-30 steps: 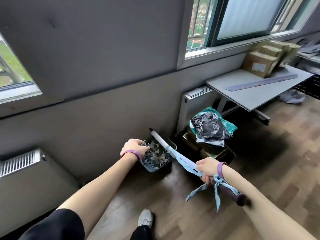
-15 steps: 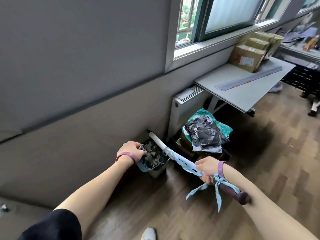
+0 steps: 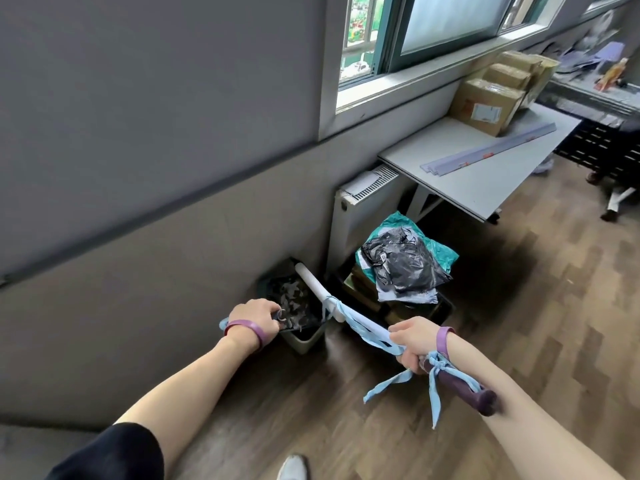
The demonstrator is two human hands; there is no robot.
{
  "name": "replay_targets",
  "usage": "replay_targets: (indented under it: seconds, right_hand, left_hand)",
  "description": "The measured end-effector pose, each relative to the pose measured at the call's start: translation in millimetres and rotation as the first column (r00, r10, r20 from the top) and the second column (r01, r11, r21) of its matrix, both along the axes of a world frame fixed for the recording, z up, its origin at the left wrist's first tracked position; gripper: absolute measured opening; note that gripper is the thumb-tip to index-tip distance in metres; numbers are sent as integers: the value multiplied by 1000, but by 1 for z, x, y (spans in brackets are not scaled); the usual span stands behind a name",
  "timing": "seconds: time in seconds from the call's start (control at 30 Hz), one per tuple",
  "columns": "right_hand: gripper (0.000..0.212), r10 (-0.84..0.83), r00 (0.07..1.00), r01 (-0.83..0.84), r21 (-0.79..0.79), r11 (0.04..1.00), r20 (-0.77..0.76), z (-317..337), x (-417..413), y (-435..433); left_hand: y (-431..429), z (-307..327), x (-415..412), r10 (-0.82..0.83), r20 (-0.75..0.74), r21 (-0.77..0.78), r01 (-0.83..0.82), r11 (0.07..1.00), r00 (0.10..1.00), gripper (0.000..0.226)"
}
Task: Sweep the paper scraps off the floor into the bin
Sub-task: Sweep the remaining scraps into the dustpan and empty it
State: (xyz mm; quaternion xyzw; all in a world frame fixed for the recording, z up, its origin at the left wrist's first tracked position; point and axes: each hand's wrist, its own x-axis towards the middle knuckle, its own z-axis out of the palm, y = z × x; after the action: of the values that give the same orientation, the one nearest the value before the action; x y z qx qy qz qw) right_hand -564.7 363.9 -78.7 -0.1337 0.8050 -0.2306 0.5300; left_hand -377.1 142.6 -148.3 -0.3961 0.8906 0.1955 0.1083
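Observation:
My left hand (image 3: 252, 320) grips the near edge of a dark dustpan (image 3: 294, 304) filled with grey paper scraps. The pan lies across the top of a small beige bin (image 3: 306, 342) that stands against the grey wall. My right hand (image 3: 412, 341) holds a long white stick (image 3: 311, 282) with a purple grip end (image 3: 464, 389). Light blue cloth strips are tied round the stick. Its far end reaches past the pan toward the wall. What is at that end is hidden.
Right of the bin, a box holds black and teal plastic bags (image 3: 405, 265). A white radiator (image 3: 363, 202) stands behind it. A grey table (image 3: 485, 178) carries cardboard boxes (image 3: 491, 98). My shoe (image 3: 292, 467) is on the wooden floor (image 3: 519, 323).
My view has swung to the right along the wall. Both hands keep their grips. The pan has settled lower onto the bin's top.

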Motion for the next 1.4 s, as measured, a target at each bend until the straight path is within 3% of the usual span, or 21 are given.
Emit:
replay_targets:
  seconds: [0.17, 0.37, 0.6, 0.83, 0.9, 0.97, 1.03, 1.4]
  right_hand:
    - [47, -59, 998, 59, 3, 998, -12, 1, 0, 1]
    - [47, -93, 995, 93, 5, 996, -23, 0, -3, 11]
    - [47, -78, 996, 79, 22, 997, -51, -8, 6, 23]
    - [37, -52, 997, 57, 81, 995, -56, -21, 12, 36]
    - [15, -17, 998, 22, 88, 996, -61, -23, 13, 39]
    - [32, -57, 996, 63, 102, 993, -64, -26, 12, 43]
    - [14, -32, 997, 40, 105, 994, -76, -27, 13, 43]
    - [29, 82, 989, -62, 167, 984, -119, -27, 26, 47]
  left_hand:
    - [11, -7, -10, -130, 40, -116, 134, 984, 991, 28]
    - [16, -21, -10, -303, 108, -187, 319, 929, 947, 20]
    - [33, -52, 10, -450, 342, -165, 524, 835, 825, 27]
    - [36, -76, 24, -459, 468, -64, 547, 835, 755, 26]
    - [37, -77, 25, -449, 513, -62, 553, 831, 732, 27]
    - [39, -77, 24, -437, 543, -76, 560, 825, 717, 29]
    - [41, -76, 21, -433, 555, -87, 567, 819, 710, 31]
    - [51, -61, 3, -422, 593, -152, 610, 778, 686, 32]
